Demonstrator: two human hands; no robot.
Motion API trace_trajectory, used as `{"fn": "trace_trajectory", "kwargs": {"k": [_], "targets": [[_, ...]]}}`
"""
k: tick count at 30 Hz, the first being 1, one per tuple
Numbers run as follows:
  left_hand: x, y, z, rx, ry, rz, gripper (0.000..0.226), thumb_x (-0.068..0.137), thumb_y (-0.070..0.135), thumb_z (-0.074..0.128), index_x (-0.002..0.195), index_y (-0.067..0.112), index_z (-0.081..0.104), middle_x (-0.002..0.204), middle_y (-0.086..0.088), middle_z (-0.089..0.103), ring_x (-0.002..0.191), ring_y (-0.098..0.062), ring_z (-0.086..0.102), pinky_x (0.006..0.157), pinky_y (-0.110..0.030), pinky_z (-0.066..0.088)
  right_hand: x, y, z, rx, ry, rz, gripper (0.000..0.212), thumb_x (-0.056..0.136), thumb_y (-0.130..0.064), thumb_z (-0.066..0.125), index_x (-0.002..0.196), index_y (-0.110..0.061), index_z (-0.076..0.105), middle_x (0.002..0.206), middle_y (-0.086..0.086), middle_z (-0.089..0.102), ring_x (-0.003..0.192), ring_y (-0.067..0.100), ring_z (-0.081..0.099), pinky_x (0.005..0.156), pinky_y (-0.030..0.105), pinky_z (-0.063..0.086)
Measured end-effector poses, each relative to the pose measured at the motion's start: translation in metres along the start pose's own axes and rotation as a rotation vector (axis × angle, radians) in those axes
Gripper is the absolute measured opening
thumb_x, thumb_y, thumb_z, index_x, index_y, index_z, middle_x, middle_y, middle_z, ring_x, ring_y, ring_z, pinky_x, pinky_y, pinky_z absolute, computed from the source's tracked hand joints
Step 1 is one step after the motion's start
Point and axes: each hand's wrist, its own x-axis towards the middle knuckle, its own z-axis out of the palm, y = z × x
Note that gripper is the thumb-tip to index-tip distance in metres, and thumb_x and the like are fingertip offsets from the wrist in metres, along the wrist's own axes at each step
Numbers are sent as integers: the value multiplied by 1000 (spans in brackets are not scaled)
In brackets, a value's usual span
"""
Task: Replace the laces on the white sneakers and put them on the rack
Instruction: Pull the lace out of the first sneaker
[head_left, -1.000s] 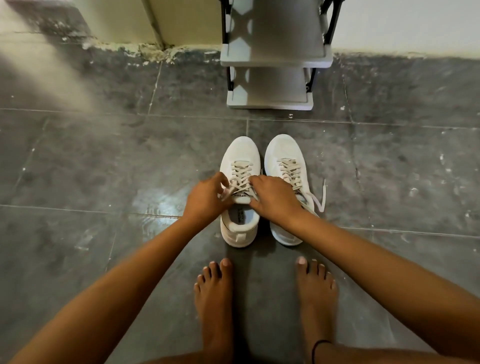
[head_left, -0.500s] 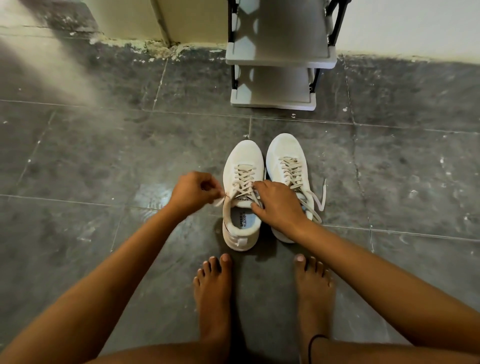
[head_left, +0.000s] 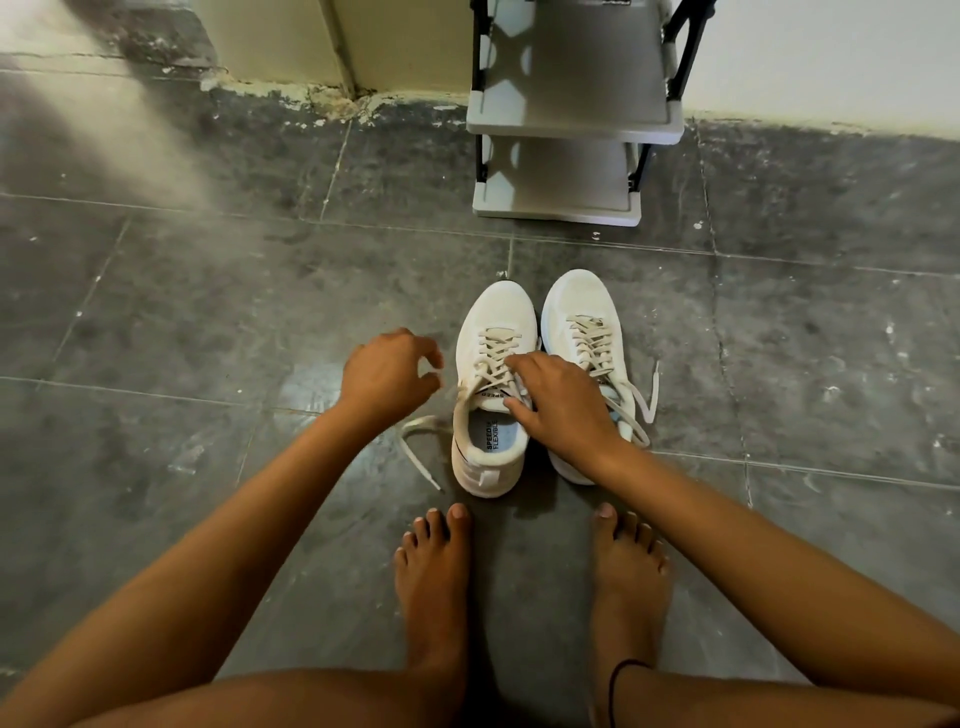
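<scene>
Beige flat lace (head_left: 423, 447), soft and limp, trails from the left sneaker (head_left: 491, 389) at frame centre onto the floor (head_left: 208, 312). The left hand (head_left: 387, 371) hovers beside that shoe, its grip curled loosely; whether it pinches the lace cannot be told. The right hand (head_left: 558, 402) lies spread over the laced tongue, pressing the light shoe steady. The right sneaker (head_left: 582, 317) touches its mate, its lace ends loose. Likely best gripped at the stiff tip. The rack (head_left: 574, 122) stands well apart, upper centre.
</scene>
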Motion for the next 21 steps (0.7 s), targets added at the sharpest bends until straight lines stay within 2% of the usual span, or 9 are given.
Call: {"fn": "trace_trajectory", "kwargs": {"k": [2,4,8,11,14,16,19,21], "targets": [[-3,7,10,-84,-39,20,16,85,34,66,97,22,66,99,3,67,93,-18,62,76,-33,52,1,-2,1,10,31,-44,27,79,-17,70,104,-7,64,95,12,65,83,31,63,66,37,51],[-3,10,20,-151,-88,26,20,82,37,70,92,19,65,93,2,68,87,-18,62,72,-32,52,5,-3,1,-1,12,-53,20,81,-16,68,99,-8,64,93,12,64,81,30,62,63,37,51],[0,11,34,-219,-38,25,22,78,33,75,85,17,61,85,0,64,80,-19,59,66,-30,47,10,-1,5,-23,26,-61,20,74,-16,74,91,-10,67,88,11,63,70,28,62,55,31,47],[2,11,38,-225,-32,17,26,75,32,77,82,16,58,77,2,58,74,-20,56,62,-29,44,12,-3,10,-1,29,-52,18,76,-17,73,91,-10,65,93,11,62,69,30,62,54,33,48],[0,13,40,-226,-22,6,29,75,32,76,82,14,54,76,-2,59,72,-23,56,61,-33,44,14,-5,12,139,47,64,12,86,-19,63,95,-11,60,97,8,61,75,31,60,60,37,48],[-2,15,44,-245,-13,-14,30,77,31,74,80,14,49,75,-4,57,69,-23,53,58,-33,41,12,-4,15,289,89,163,6,89,-15,59,91,-12,54,93,6,64,78,29,61,64,35,47],[-5,17,46,-256,-5,-47,30,79,29,72,77,14,46,72,-5,55,66,-23,49,55,-29,35,9,-8,14,655,210,441,15,90,-10,56,82,-14,44,92,6,68,90,20,64,75,36,51],[-4,17,46,-252,-13,-54,28,80,27,71,78,14,46,74,-6,56,69,-25,53,56,-29,37,6,-12,14,758,251,555,14,91,-9,55,83,-11,43,87,6,65,88,18,63,76,37,50]]}}
